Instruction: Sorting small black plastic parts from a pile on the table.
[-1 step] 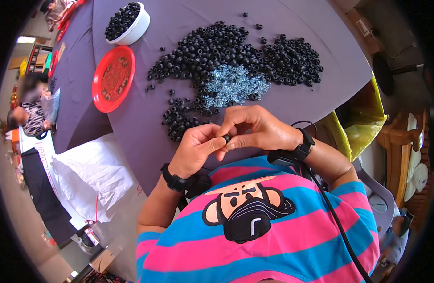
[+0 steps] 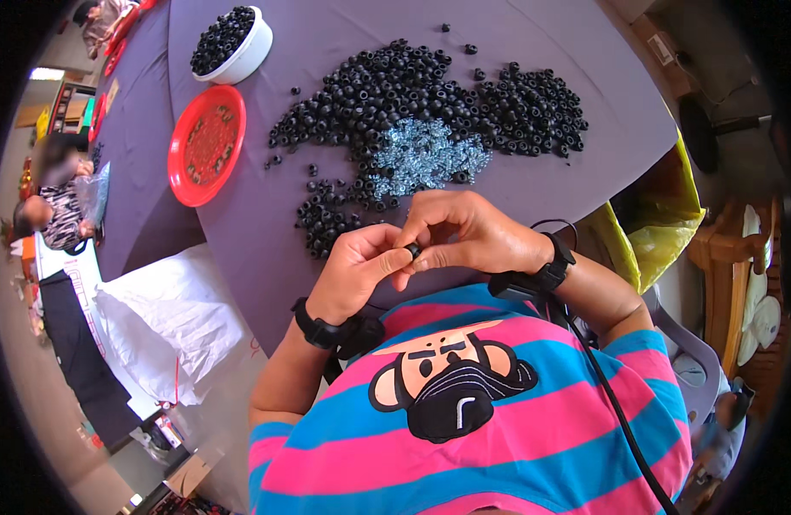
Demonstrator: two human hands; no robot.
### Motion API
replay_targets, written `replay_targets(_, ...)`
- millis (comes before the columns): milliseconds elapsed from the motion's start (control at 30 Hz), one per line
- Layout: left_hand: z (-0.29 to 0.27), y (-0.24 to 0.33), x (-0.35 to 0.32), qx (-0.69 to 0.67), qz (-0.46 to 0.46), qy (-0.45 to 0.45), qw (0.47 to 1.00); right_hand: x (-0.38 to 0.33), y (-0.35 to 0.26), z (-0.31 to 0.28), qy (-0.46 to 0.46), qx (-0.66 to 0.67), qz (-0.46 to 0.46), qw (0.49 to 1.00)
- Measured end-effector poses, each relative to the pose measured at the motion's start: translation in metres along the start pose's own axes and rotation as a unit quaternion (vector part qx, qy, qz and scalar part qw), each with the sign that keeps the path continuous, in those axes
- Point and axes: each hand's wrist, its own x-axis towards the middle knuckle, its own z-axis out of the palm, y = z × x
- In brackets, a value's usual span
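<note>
My left hand (image 2: pixel 361 266) pinches a small round black plastic piece (image 2: pixel 413 251) between thumb and fingers, just in front of my chest. From the other side my right hand (image 2: pixel 473 232) closes on the same piece, its thumb tip touching it. Whether a smaller part is also in my right fingers is hidden. Just beyond my hands lies a small pile of clear light-blue pieces (image 2: pixel 430 159). A wide heap of hollow black round pieces (image 2: pixel 387 81) spreads around and behind it, with a smaller cluster (image 2: pixel 322 219) beside my left hand.
On the grey-purple tablecloth (image 2: pixel 533 197) stand a red oval tray (image 2: pixel 179 150) and a white tub (image 2: pixel 256 50) full of black pieces, both at the left. A yellow bag (image 2: pixel 670 245) hangs by the right table edge. A black cable (image 2: pixel 606 386) runs down over my shirt. Other people (image 2: pixel 62 206) are far left.
</note>
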Motion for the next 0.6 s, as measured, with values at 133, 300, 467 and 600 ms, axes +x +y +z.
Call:
replay_targets(133, -0.006, 0.017, -0.003, 0.131, 0.012, 0.096, 0.987, -0.005, -0.023, -0.023, 0.05, -0.168, 0.035, 0.984)
replay_targets(300, -0.059, 0.045, -0.002, 0.316, 0.125, 0.279, 0.898, -0.023, -0.027, -0.095, 0.198, -0.498, 0.027, 0.844)
replay_targets(467, -0.086, 0.05, 0.015, 0.455, 0.152, 0.292, 0.827, -0.026, -0.019, -0.134, 0.201, -0.575, 0.035, 0.793)
replay_targets(600, -0.084, 0.047, 0.021, 0.548, 0.148, 0.219, 0.794, -0.028, -0.016, -0.154, 0.206, -0.579, 0.053, 0.787)
